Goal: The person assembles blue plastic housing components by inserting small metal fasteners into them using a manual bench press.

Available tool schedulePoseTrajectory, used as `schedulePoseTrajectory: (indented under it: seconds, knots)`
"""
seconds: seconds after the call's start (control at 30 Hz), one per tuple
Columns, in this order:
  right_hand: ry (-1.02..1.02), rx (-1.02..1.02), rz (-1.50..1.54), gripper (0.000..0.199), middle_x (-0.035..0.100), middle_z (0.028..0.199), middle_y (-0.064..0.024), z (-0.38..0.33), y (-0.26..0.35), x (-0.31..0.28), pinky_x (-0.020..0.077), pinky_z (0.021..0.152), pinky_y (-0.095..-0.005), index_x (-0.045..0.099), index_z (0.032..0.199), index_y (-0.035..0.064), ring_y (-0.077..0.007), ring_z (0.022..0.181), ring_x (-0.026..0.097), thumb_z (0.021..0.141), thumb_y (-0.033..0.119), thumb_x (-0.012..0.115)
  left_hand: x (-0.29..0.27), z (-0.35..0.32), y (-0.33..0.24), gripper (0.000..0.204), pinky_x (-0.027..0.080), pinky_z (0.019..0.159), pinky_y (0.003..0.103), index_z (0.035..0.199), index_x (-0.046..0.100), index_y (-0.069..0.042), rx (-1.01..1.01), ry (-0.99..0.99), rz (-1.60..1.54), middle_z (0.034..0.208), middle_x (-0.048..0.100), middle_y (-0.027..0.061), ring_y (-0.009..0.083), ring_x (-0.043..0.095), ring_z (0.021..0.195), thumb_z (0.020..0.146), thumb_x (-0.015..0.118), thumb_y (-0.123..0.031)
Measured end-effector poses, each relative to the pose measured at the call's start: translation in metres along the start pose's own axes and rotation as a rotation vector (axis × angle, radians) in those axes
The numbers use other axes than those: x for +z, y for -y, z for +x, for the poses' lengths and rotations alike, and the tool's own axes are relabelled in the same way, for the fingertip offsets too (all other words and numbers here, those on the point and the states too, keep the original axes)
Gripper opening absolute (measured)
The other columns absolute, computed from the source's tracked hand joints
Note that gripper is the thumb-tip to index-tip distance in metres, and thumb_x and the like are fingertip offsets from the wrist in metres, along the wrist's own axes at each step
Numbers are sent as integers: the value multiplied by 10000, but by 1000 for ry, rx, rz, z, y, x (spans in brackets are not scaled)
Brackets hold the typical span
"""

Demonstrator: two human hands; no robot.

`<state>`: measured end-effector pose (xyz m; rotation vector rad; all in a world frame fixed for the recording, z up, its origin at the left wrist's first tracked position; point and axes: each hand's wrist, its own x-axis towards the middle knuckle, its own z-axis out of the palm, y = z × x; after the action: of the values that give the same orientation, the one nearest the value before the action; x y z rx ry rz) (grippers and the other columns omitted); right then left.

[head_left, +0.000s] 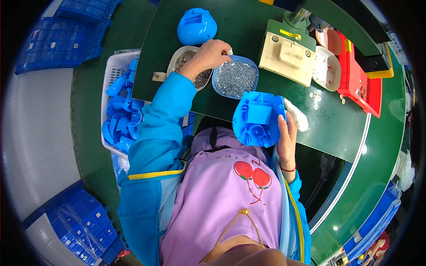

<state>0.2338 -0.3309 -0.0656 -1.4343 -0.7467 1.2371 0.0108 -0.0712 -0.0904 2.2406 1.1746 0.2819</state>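
Observation:
My right hand (287,137) grips a blue plastic housing (259,114) by its right edge. The shell's hollow inside faces up, with a raised square block and a round seat below it. Over the rim between two trays, my left hand (212,54) is closed, its fingertips pinched together. A small whitish bit (228,52) shows at those fingertips; what it is I cannot make out. Under the fingers lies a blue-rimmed tray (214,84) full of small shiny metal parts. Partly covered by my left wrist is a cream tray (172,62) of darker small parts.
Another blue shell (197,27) rests on the green table (242,24). A cream fixture (286,57) sits under a press at the back. Right of it stand a white tray (332,71) and a red bin (361,84). A white basket (106,128) of blue parts is at left.

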Motion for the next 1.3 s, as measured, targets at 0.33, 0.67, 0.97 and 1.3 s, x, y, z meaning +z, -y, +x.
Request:
schedulePoseTrajectory:
  seconds: [0.33,0.67,0.97,1.3]
  knots:
    - [-20,-29,-16,389,610,1143,-49,-2,-4,-4,426,902,-245,555,1293,-35,-101,1013,524,1036,255,518,1,-1,5,181,505,699,421,923,723,-11,24,-5,77,878,679,144,328,658,813,788,731,-132]
    - [-48,-78,-4,383,609,1166,-52,-3,-2,-2,422,932,-261,554,1292,-40,-112,1046,526,1036,242,515,-1,-16,-17,100,494,676,449,796,682,-40,72,-197,354,792,631,112,322,638,785,780,699,-137]
    - [-52,-145,-33,291,591,1032,-35,6,-11,5,429,814,-241,577,1194,-24,-92,929,506,1016,205,551,1,-85,-108,136,490,751,335,869,711,-55,159,-239,-535,822,626,46,233,609,847,746,758,-23]
    - [-82,-245,-134,334,658,1074,-114,-1,-1,16,512,735,-244,542,1255,-65,-113,902,597,984,126,586,52,-79,-115,137,448,872,370,839,732,-88,265,-431,-160,1013,623,68,262,558,1011,724,801,-61]
